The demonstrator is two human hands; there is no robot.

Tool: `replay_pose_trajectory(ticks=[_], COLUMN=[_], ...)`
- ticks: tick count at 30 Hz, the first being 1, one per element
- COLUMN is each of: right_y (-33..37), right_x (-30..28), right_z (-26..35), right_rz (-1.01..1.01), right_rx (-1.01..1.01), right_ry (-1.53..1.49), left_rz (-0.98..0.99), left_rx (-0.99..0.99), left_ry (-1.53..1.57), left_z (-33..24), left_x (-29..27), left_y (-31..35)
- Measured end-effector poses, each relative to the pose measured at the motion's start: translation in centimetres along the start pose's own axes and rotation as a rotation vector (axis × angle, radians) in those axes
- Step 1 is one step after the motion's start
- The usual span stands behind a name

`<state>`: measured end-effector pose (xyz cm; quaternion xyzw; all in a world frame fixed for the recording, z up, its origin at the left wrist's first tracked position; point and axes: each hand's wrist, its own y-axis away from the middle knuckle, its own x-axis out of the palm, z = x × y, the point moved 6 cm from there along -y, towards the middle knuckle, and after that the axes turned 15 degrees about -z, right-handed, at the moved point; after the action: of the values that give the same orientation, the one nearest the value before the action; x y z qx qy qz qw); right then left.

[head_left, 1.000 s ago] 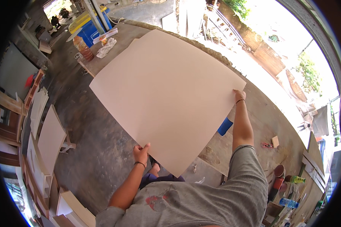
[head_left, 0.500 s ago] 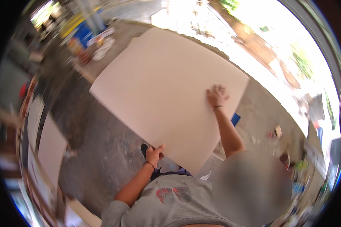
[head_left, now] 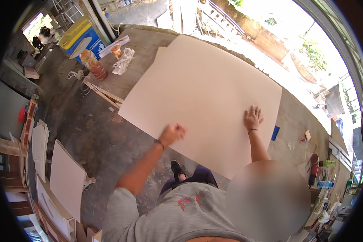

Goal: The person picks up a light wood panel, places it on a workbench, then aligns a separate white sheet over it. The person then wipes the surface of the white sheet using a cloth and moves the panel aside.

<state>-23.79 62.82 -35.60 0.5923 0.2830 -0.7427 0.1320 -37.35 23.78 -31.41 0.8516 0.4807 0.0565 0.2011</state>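
A large pale, smooth rectangular board (head_left: pixel 205 97) lies flat on the worktop before me, its near corner reaching close to my body. My right hand (head_left: pixel 253 118) rests on the board's right part, palm down with fingers spread, holding nothing. Over the board's near left edge is my left hand (head_left: pixel 174 134). Motion smears its fingers, and whether it touches the surface cannot be told. No object shows in it.
On the worktop's far left stand a bottle of reddish liquid (head_left: pixel 93 65) and a crumpled white cloth (head_left: pixel 124 61). Behind them is a blue and yellow container (head_left: pixel 84 39). Several pale panels (head_left: pixel 66 177) lean at the left. An angle grinder-like tool (head_left: pixel 313 167) lies right, near a plastic bottle (head_left: pixel 325 184).
My left hand has left the board's near edge, where its fingers gripped, and moved up over the surface. The right hand stays spread on the board. The whole view has shifted.
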Motion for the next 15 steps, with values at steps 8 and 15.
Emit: replay_pose_trajectory(ticks=[8,15], right_y=[0.7,-1.6], right_x=[0.0,-0.4], right_z=[1.0,4.5], right_rz=[-0.051,0.016], right_rx=[-0.021,0.004], right_ry=[-0.011,-0.002], left_rz=[-1.026,-0.994], left_rx=[0.306,0.391], left_ry=[-1.106,-0.986], left_z=[-3.3,-2.6], left_x=[-17.9,-20.6], left_y=[-20.2,-22.3])
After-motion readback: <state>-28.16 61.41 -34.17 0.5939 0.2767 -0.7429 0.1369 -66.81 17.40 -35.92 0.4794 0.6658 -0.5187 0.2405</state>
